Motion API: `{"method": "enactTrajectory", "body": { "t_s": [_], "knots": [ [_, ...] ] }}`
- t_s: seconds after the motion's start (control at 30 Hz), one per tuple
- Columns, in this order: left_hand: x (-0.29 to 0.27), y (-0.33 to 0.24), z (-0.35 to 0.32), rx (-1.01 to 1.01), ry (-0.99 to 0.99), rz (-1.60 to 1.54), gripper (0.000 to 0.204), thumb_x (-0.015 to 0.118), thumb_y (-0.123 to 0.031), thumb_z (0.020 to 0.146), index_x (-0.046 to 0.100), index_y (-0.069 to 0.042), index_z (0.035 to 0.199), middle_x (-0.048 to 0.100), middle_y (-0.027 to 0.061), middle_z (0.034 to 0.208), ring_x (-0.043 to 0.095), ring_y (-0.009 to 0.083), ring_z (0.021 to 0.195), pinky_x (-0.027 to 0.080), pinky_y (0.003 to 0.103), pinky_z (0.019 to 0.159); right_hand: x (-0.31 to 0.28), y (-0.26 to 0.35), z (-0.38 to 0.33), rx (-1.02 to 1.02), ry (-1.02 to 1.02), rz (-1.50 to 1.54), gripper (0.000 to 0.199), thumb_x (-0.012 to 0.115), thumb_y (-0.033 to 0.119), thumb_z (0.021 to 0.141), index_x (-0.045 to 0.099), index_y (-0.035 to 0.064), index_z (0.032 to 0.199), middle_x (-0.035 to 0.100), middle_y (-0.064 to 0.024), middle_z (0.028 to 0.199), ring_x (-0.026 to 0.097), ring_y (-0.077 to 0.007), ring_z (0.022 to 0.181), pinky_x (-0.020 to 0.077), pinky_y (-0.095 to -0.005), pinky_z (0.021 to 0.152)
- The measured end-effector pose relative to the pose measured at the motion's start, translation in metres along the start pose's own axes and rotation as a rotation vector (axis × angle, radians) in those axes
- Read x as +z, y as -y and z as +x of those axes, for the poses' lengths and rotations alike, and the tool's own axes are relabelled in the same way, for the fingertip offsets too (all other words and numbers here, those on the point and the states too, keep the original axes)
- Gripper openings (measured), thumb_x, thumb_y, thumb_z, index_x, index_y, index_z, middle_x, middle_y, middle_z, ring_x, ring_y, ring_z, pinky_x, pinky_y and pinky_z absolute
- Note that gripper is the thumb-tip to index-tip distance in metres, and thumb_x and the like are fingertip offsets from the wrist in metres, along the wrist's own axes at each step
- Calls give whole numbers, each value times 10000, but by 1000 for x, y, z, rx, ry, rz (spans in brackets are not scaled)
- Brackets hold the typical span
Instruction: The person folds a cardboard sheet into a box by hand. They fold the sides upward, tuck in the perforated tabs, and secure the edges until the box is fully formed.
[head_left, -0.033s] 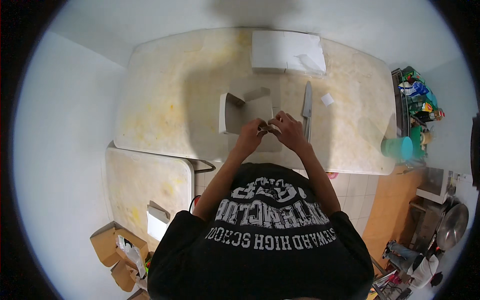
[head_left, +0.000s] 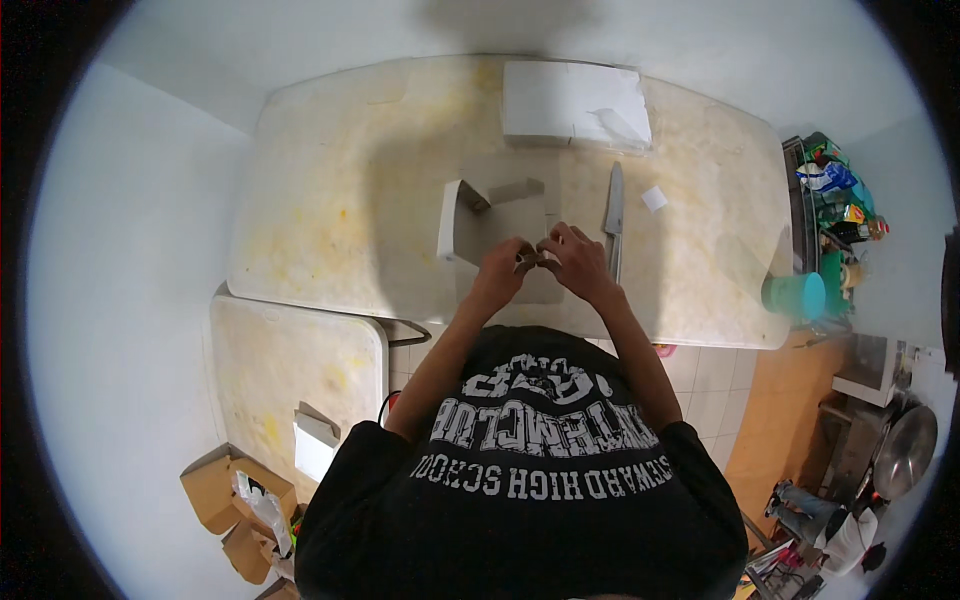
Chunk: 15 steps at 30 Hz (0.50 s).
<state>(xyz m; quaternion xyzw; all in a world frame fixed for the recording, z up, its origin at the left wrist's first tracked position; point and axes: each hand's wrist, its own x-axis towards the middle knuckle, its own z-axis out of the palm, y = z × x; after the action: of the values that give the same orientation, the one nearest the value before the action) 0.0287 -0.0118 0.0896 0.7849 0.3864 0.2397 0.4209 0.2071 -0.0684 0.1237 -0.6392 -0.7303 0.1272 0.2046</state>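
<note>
A partly folded cardboard box (head_left: 512,214), grey inside and white outside, lies in front of me on the table. Its left wall (head_left: 452,222) stands up, while the right side looks flat. At the near corner, my left hand (head_left: 505,268) pinches a small flap of the box between its fingertips. Just beside it, my right hand (head_left: 573,258) has its fingers closed on the same corner, thumb toward the left hand. The fingers partly hide the flap. To the right of my right hand lies a kitchen knife (head_left: 614,205), blade pointing away from me.
A flat white box (head_left: 575,105) rests at the table's (head_left: 310,200) far edge, and a small white paper piece (head_left: 654,199) lies right of the knife. A turquoise cup (head_left: 800,296) is at the right edge. A lower table (head_left: 270,350) adjoins at left, near an opened brown carton (head_left: 215,490).
The box's standing left wall has tipped slightly and shifted a little to the right at its top. Both hands stay in nearly the same place.
</note>
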Motion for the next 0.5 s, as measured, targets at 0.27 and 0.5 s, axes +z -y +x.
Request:
{"method": "enactTrajectory", "body": {
  "t_s": [0.27,0.5],
  "knots": [
    [9,22,-11,126,51,144,208,711,-9,753,590,-16,922,641,164,857,625,339,838,481,420,760,18,-5,-6,-12,177,-22,241,754,273,730,654,167,921,552,-46,1023,583,-249,993,554,-418,727],
    [14,41,-19,74,101,104,170,730,-68,741,610,-34,857,647,142,849,619,344,846,478,428,774,42,-6,-16,79,219,84,203,726,244,741,649,157,907,566,-52,996,581,-266,983,542,-441,738]
  ]
}}
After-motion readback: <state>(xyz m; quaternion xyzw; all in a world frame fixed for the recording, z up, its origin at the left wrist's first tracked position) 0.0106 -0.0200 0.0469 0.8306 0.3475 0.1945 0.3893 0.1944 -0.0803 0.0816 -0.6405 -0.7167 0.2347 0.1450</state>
